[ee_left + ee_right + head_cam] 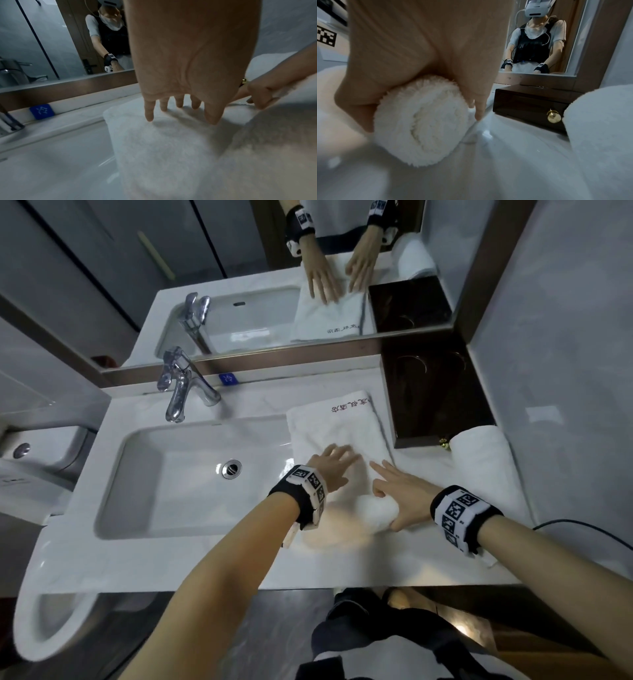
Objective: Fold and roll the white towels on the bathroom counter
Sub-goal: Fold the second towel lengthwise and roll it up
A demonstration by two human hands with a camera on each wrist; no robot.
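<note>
A white towel [339, 429], folded into a long strip with red lettering at its far end, lies on the counter right of the sink. Its near end is wound into a roll [376, 510], whose spiral end shows in the right wrist view [421, 124]. My right hand [399, 493] cups this roll, palm [419, 47] on top, thumb on the near side, fingers over the far side. My left hand [334, 469] is beside it with straight fingers [179, 102], the tips pressing the flat towel [163, 142]. A second white towel [479, 453], rolled, lies at the right.
The sink basin [144, 474] with its drain and chrome faucet [178, 385] fills the counter's left. A dark wooden box [435, 398] with a gold knob [553, 117] stands behind the rolled towel. A mirror runs along the back. A black cable [582, 529] trails at the right edge.
</note>
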